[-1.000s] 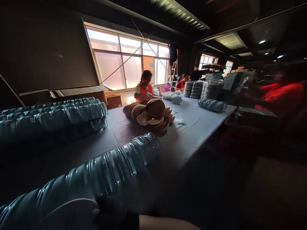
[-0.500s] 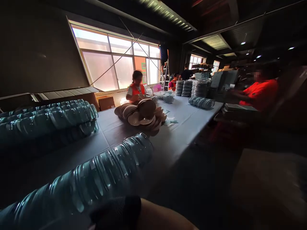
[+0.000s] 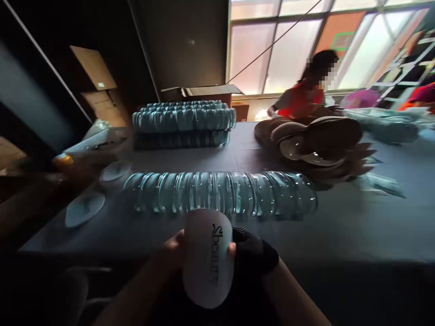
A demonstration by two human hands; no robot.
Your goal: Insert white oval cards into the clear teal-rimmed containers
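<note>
Between both hands, above the table's near edge, is a white curved sheet with rounded ends and dark printed lettering. My left hand grips its left edge, its fingers partly hidden behind the sheet. On the right edge, my right hand holds it, wearing a black knit glove with a bare thumb tip showing. Just beyond the sheet lies a long row of clear, rounded, nested pieces. Two similar white printed pieces rest to the left, a nearer one and a farther one.
Stacked rows of clear pieces stand at the back left. A heap of brown rounded pieces sits at the back right, before a person in an orange vest. A pale bin is at the left, near blurred brownish shapes.
My view has swung left and down to the near table edge. Both hands now show, gripping the white sheet; earlier only a gloved hand and forearm appeared low in view.
</note>
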